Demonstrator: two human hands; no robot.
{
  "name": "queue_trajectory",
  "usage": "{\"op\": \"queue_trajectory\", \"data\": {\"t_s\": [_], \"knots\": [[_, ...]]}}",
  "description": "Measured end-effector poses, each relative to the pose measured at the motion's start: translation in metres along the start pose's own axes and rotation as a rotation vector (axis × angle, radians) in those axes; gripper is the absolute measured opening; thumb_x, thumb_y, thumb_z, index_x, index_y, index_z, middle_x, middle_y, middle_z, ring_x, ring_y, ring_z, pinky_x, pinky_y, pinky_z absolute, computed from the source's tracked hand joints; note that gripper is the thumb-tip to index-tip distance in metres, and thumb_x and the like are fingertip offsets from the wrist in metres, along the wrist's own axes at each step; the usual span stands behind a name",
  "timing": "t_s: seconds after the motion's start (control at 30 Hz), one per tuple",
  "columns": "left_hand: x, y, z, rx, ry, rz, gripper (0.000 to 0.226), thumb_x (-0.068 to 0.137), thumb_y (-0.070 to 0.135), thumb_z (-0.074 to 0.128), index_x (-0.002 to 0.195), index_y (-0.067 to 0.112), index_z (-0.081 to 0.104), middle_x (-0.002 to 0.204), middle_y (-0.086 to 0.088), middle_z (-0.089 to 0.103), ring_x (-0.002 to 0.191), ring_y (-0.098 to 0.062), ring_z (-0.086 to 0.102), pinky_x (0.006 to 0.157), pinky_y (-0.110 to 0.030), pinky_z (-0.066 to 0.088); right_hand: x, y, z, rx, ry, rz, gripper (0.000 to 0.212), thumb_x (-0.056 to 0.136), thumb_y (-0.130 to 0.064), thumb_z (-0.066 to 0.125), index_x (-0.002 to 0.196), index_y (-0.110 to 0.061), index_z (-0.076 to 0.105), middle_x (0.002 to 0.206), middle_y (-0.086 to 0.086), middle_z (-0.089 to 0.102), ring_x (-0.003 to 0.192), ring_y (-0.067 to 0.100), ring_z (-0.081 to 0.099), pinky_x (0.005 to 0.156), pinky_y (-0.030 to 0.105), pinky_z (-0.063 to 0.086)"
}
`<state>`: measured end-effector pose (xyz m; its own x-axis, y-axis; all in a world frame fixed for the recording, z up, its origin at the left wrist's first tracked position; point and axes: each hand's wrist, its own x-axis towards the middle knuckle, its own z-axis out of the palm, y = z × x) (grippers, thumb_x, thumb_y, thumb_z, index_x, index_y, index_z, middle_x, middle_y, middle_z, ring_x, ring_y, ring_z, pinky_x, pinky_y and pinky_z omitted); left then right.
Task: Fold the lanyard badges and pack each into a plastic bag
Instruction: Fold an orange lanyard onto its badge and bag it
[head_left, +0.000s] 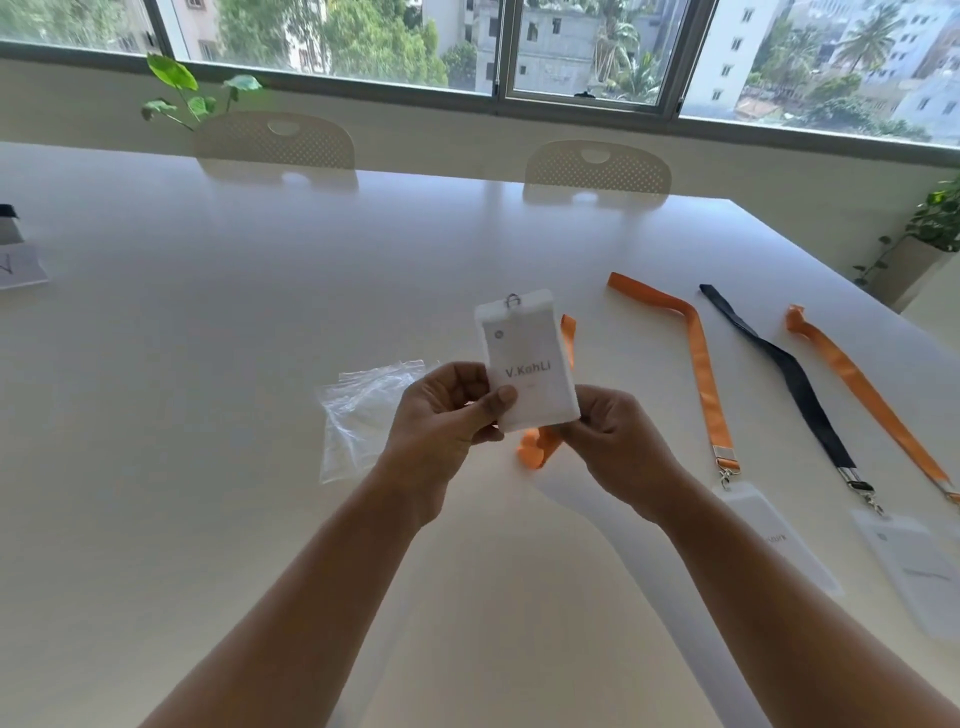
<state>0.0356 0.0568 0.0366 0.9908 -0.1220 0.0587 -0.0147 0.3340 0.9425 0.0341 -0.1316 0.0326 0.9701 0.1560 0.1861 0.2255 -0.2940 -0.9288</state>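
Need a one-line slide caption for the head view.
Both hands hold a badge with its orange lanyard above the table, plastic bags beside.

I see a white table (260, 322) in daylight, two perforated beige chairs (275, 140) (597, 166) tucked at its far edge, leafy plants (176, 98) (935, 218) at both sides, and a wide window (571, 47) facing buildings and trees.
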Motion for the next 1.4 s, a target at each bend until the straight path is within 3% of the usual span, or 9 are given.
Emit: {"op": "queue_trajectory", "data": {"t_s": [0.13, 0.27, 0.53, 0.67, 0.77, 0.9, 1.23, 1.37, 1.4], "knots": [[0.004, -0.003, -0.005, 0.05, 0.206, 0.038, 0.015, 0.08, 0.007, 0.077, 0.087, 0.013, 0.066, 0.084, -0.001, 0.076, 0.074, -0.015, 0.072, 0.06, -0.023, 0.056, -0.009, -0.008, 0.01, -0.065, -0.107, 0.0, 0.015, 0.095, -0.011, 0.061, 0.086, -0.001, 0.067, 0.076, 0.012, 0.071, 0.073, 0.032, 0.066, 0.082, 0.058, 0.052], [0.008, -0.007, -0.008, 0.301, 0.345, 0.158, 0.02, 0.081, 0.007, 0.079, 0.083, 0.021, 0.066, 0.082, 0.002, 0.074, 0.069, -0.014, 0.069, 0.058, -0.025, 0.057, -0.012, -0.027, 0.007, -0.105, -0.077, 0.018, 0.031, 0.092, -0.027, 0.066, 0.065, -0.014, 0.063, 0.054, 0.002, 0.056, 0.044, 0.014, 0.045, 0.045, 0.028, 0.039], [0.007, -0.006, -0.007, 0.599, 0.319, 0.242, 0.027, 0.082, 0.013, 0.078, 0.081, 0.035, 0.062, 0.078, 0.014, 0.071, 0.061, -0.008, 0.064, 0.066, -0.032, 0.058, 0.0, -0.077, -0.023, 0.584, -0.235, 0.056, 0.038, 0.068, -0.047, 0.082, 0.056, -0.017, 0.061, 0.051, 0.0, 0.055, 0.053, 0.014, 0.056, 0.072, 0.032, 0.057], [0.003, -0.004, -0.002, 0.656, 0.27, 0.263, 0.027, 0.082, 0.015, 0.078, 0.081, 0.037, 0.061, 0.076, 0.02, 0.068, 0.057, 0.0, 0.06, 0.056, -0.012, 0.047, 0.012, -0.089, -0.03, 0.743, -0.23, -0.005, 0.029, 0.067, -0.038, 0.084, 0.071, -0.014, 0.069, 0.063, 0.001, 0.066, 0.062, 0.013, 0.062, 0.06, 0.025, 0.052], [0.0, -0.003, 0.0, 0.722, 0.237, 0.274, 0.022, 0.083, 0.02, 0.078, 0.087, 0.035, 0.062, 0.08, 0.025, 0.068, 0.062, 0.003, 0.062, 0.055, -0.008, 0.045, 0.021, -0.093, -0.034, 0.781, -0.186, -0.013, 0.017, 0.083, -0.025, 0.068, 0.092, -0.01, 0.067, 0.098, 0.007, 0.075, 0.047, 0.003, 0.05, 0.047, 0.016, 0.039], [-0.001, -0.002, 0.002, 0.766, 0.172, 0.262, 0.014, 0.085, 0.026, 0.076, 0.093, 0.033, 0.068, 0.081, 0.023, 0.069, 0.068, -0.002, 0.065, 0.058, -0.009, 0.047, 0.036, -0.096, -0.041, 0.611, -0.113, -0.035, 0.022, 0.089, -0.021, 0.059, 0.103, -0.005, 0.063, 0.119, 0.013, 0.071, 0.037, 0.001, 0.038, 0.044, 0.018, 0.028], [-0.008, 0.01, 0.003, 0.433, -0.132, 0.131, 0.044, 0.088, 0.005, 0.071, 0.096, 0.048, 0.075, 0.087, 0.008, 0.077, 0.065, -0.004, 0.06, 0.058, -0.019, 0.05, 0.076, -0.075, -0.047, 0.178, 0.076, -0.11, 0.022, 0.094, -0.021, 0.06, 0.104, -0.006, 0.072, 0.096, 0.001, 0.078, 0.042, 0.009, 0.032, 0.04, 0.02, 0.03], [-0.01, 0.015, 0.005, 0.212, -0.212, 0.106, 0.025, 0.084, 0.003, 0.073, 0.102, 0.02, 0.078, 0.092, -0.003, 0.078, 0.07, -0.011, 0.062, 0.059, -0.023, 0.052, 0.071, -0.056, -0.038, 0.082, 0.082, -0.092, 0.017, 0.092, -0.014, 0.063, 0.101, -0.02, 0.076, 0.096, 0.013, 0.076, 0.06, 0.035, 0.058, 0.054, 0.04, 0.055], [-0.011, 0.016, 0.006, 0.182, -0.212, 0.117, 0.023, 0.083, 0.005, 0.074, 0.102, 0.017, 0.078, 0.092, -0.004, 0.078, 0.07, -0.011, 0.063, 0.058, -0.023, 0.051, 0.068, -0.05, -0.035, 0.057, 0.084, -0.092, 0.017, 0.089, -0.008, 0.066, 0.092, -0.021, 0.077, 0.089, 0.004, 0.078, 0.066, 0.025, 0.066, 0.061, 0.037, 0.058]]}}
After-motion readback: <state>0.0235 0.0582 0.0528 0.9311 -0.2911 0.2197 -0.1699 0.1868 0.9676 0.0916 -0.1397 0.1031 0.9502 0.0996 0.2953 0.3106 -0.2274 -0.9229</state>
